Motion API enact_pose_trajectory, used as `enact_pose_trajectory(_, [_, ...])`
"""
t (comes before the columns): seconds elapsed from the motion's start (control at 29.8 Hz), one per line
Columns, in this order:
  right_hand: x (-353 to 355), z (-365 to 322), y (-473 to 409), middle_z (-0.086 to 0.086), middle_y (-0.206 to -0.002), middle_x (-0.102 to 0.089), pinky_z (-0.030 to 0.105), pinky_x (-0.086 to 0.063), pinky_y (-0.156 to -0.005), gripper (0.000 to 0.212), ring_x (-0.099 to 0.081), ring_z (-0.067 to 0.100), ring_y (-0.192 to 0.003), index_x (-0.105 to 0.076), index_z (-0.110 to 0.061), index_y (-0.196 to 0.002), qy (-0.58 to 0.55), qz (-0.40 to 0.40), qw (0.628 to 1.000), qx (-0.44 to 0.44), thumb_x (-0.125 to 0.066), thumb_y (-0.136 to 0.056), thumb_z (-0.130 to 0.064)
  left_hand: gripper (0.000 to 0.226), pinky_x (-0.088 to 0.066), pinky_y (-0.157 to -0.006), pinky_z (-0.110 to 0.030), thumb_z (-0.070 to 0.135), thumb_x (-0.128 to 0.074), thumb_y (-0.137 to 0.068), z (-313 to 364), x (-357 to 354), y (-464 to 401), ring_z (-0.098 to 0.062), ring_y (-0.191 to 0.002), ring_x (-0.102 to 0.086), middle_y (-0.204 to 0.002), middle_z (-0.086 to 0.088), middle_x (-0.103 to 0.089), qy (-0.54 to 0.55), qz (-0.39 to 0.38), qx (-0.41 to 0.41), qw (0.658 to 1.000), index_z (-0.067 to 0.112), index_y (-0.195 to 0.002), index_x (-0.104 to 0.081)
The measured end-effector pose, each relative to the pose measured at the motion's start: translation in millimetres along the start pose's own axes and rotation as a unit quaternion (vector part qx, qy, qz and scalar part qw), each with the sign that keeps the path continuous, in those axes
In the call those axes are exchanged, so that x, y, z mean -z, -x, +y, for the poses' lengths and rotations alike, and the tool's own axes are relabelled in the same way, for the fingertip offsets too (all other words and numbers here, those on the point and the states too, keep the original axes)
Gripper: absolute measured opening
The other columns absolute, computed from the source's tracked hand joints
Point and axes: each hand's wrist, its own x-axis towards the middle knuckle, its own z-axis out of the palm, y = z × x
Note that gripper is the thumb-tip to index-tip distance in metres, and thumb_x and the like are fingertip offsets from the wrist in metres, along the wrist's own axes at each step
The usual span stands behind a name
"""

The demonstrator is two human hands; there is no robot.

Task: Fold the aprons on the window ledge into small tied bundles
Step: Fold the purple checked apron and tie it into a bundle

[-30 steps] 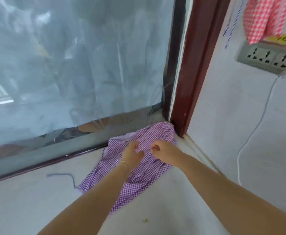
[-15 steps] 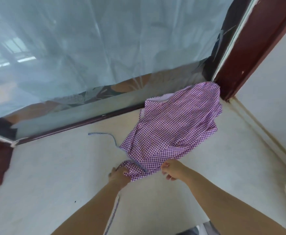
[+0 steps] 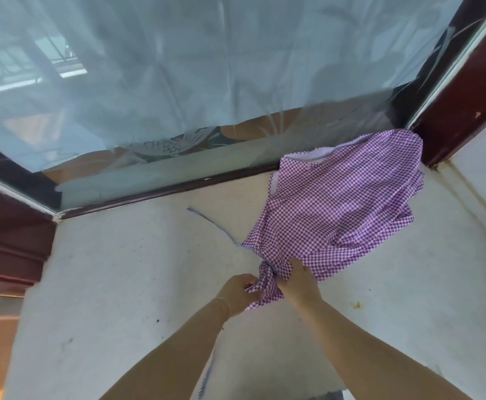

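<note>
The purple gingham apron [image 3: 334,209] lies on the window ledge [image 3: 120,269], its long axis running diagonally from my hands at the near end up to the far right corner, where its rumpled top meets the dark red frame post [image 3: 467,90]. My left hand [image 3: 237,293] pinches the bunched near corner of the cloth; my right hand [image 3: 299,284] grips the same gathered end just beside it. The fabric is thin, soft and creased, with a pale lining showing at the far edge. A narrow blue-striped tie [image 3: 211,225] trails leftward from the near corner, lying flat on the ledge. The ledge is pale, matte and speckled with small marks. Behind it, a translucent sheet [image 3: 207,62] covers the window glass.
</note>
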Motion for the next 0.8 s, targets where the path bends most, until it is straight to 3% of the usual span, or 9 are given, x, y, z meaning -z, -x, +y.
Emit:
enact_pose_trajectory(0.07, [8,1,2,0.003,-0.142,-0.039,0.039,-0.038,-0.106,0.061,-0.037,0.027,-0.129,-0.031,-0.024,-0.143,0.108,0.054,0.988,0.095,-0.058,-0.09,-0.036,0.035,-0.044,-0.101,-0.037,0.028,-0.065,-0.086,6,-3,4,-0.019,-0.11,-0.058,-0.12,0.0,-0.064,-0.013,0.011,-0.039,0.999,0.019,-0.119,-0.062])
enact_pose_trajectory(0.13, [17,1,2,-0.003,-0.145,-0.04,0.036,-0.036,-0.109,0.056,-0.034,0.021,-0.131,-0.04,-0.025,-0.141,0.131,0.077,0.958,0.242,-0.06,-0.089,-0.019,0.037,-0.041,-0.104,-0.034,0.026,-0.059,-0.09,14,-7,5,-0.019,-0.117,-0.055,-0.129,0.003,-0.06,-0.049,0.02,-0.067,0.996,0.027,-0.127,-0.059])
enact_pose_trajectory(0.23, [31,-6,4,-0.007,-0.143,-0.045,0.034,-0.027,-0.113,0.048,-0.032,0.016,-0.135,-0.054,-0.021,-0.131,0.193,0.017,0.899,0.394,-0.062,-0.085,-0.01,0.037,-0.041,-0.098,-0.027,0.01,-0.046,-0.096,33,-6,9,-0.021,-0.114,-0.056,-0.127,0.001,-0.061,-0.094,0.054,-0.112,0.988,0.025,-0.127,-0.059])
enact_pose_trajectory(0.34, [49,-4,1,-0.004,-0.112,-0.062,0.037,-0.032,-0.108,0.027,-0.05,0.016,-0.112,-0.06,-0.02,-0.116,0.217,-0.002,0.893,0.393,-0.053,-0.09,-0.024,0.028,-0.044,-0.09,-0.029,0.018,-0.043,-0.098,43,1,11,-0.022,-0.106,-0.057,-0.115,0.0,-0.064,-0.136,0.1,-0.094,0.981,0.024,-0.118,-0.061])
enact_pose_trajectory(0.4, [61,2,0,-0.002,-0.096,-0.064,0.037,-0.035,-0.102,0.026,-0.054,0.017,-0.094,-0.062,-0.021,-0.111,0.277,0.02,0.871,0.405,-0.047,-0.092,-0.032,0.022,-0.045,-0.086,-0.03,0.025,-0.043,-0.099,43,1,10,-0.023,-0.1,-0.057,-0.109,-0.003,-0.062,-0.157,0.121,-0.066,0.978,0.022,-0.114,-0.059])
enact_pose_trajectory(0.47, [67,7,2,-0.002,-0.088,-0.062,0.035,-0.035,-0.097,0.036,-0.05,0.016,-0.085,-0.062,-0.022,-0.111,0.326,0.029,0.848,0.417,-0.038,-0.096,-0.043,0.022,-0.044,-0.084,-0.029,0.022,-0.041,-0.099,42,-1,8,-0.024,-0.099,-0.057,-0.104,-0.006,-0.06,-0.166,0.124,-0.057,0.977,0.02,-0.111,-0.059])
enact_pose_trajectory(0.57, [78,13,4,-0.003,-0.082,-0.055,0.035,-0.035,-0.086,0.061,-0.047,0.017,-0.081,-0.057,-0.022,-0.116,0.381,0.022,0.831,0.405,-0.006,-0.097,-0.048,0.029,-0.04,-0.095,-0.03,0.016,-0.037,-0.099,46,-12,7,-0.021,-0.11,-0.049,-0.113,-0.006,-0.059,-0.192,0.122,-0.051,0.973,0.018,-0.118,-0.059])
enact_pose_trajectory(0.7, [79,18,-7,0.002,-0.102,-0.066,0.037,-0.039,-0.095,0.041,-0.06,0.023,-0.098,-0.042,-0.016,-0.134,0.374,0.031,0.882,0.286,-0.029,-0.102,-0.039,0.026,-0.048,-0.089,-0.031,0.031,-0.042,-0.098,45,-21,7,-0.019,-0.104,-0.057,-0.112,-0.001,-0.064,-0.192,0.123,0.013,0.974,0.021,-0.114,-0.06])
enact_pose_trajectory(0.8, [75,20,-14,0.003,-0.105,-0.065,0.038,-0.042,-0.093,0.053,-0.061,0.023,-0.099,-0.029,-0.017,-0.143,0.397,-0.006,0.895,0.203,-0.044,-0.098,-0.039,0.025,-0.05,-0.088,-0.032,0.032,-0.042,-0.098,43,-19,8,-0.017,-0.098,-0.06,-0.109,0.002,-0.066,-0.148,0.115,0.035,0.982,0.022,-0.109,-0.062])
